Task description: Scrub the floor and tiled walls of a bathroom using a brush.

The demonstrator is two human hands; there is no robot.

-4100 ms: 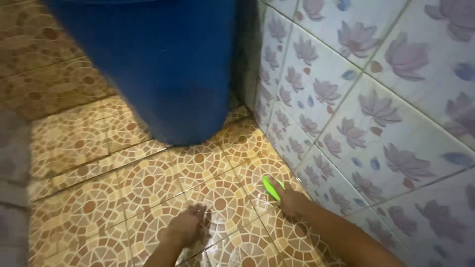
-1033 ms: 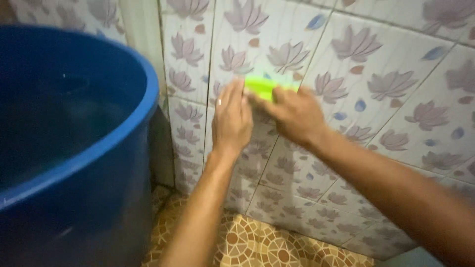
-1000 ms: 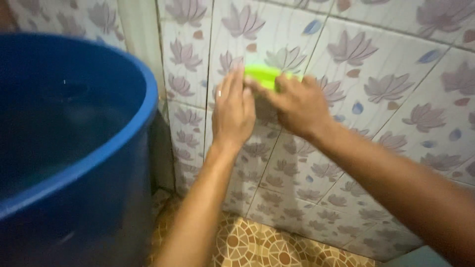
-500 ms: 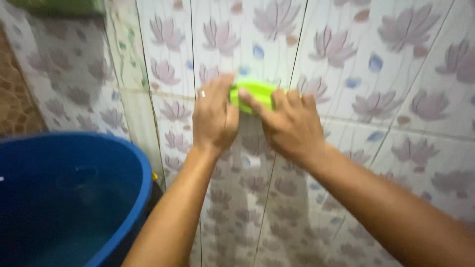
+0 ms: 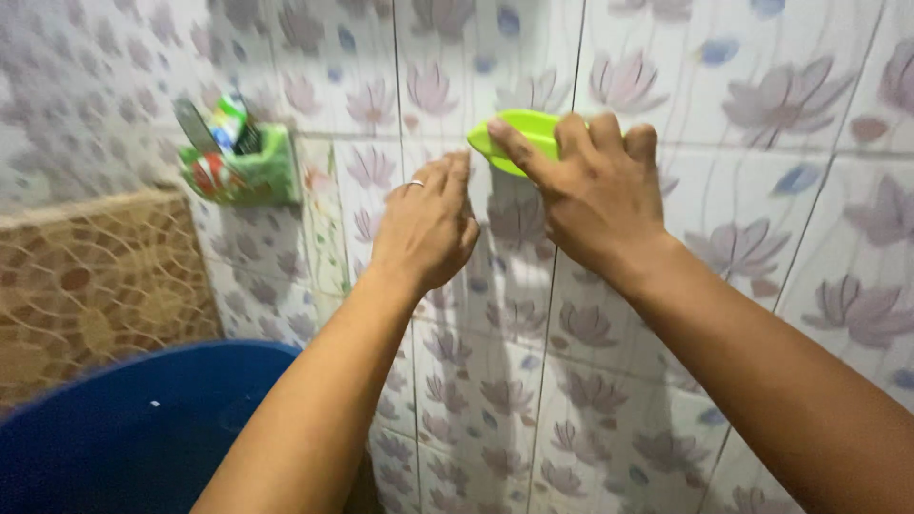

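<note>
My right hand point(image 5: 595, 195) presses a bright green scrub brush point(image 5: 519, 133) against the flower-patterned wall tiles point(image 5: 762, 114), fingers curled over its top. Just to its left, my left hand point(image 5: 428, 228) rests flat on the wall with fingers together; a ring shows on one finger. The left fingertips sit close below the brush's left end without gripping it.
A green wall holder point(image 5: 243, 167) with tubes and small items hangs at the left near the corner. A large blue water barrel point(image 5: 143, 433) stands at the bottom left, under my left forearm. Brown patterned tiles point(image 5: 90, 281) cover the side wall.
Both hands and the brush have travelled up the wall from the floor. The view has tilted upward, so the barrel has dropped low in frame and the green holder has come into sight.
</note>
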